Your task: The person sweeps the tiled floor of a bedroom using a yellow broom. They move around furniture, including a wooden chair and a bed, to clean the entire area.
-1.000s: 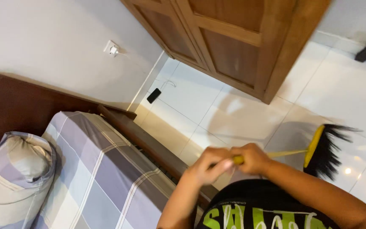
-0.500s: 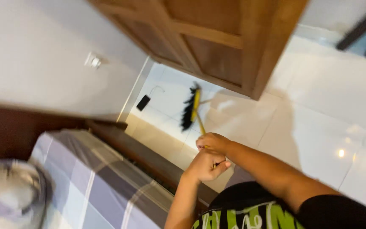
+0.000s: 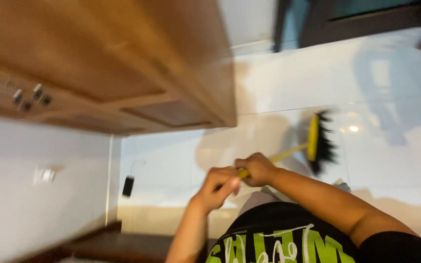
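Both my hands grip the yellow handle of a broom [image 3: 317, 143]. My left hand [image 3: 216, 186] holds the handle's near end, and my right hand [image 3: 255, 168] grips just beyond it. The broom's yellow head with black bristles rests on the white tiled floor [image 3: 381, 117], to the right of my hands. The picture is blurred by motion.
A wooden wardrobe [image 3: 123, 73] fills the upper left. A white wall with a socket plate [image 3: 45, 174] is at the left, with a small black object [image 3: 128, 186] on the floor beside it. A dark wooden bed frame edge [image 3: 98, 241] shows at the bottom left. A dark door frame [image 3: 356, 19] stands at the top right.
The broom head has swung from the left, near the wardrobe, over to the right across the tiles. My view has shifted up and right; the striped bed has left the picture.
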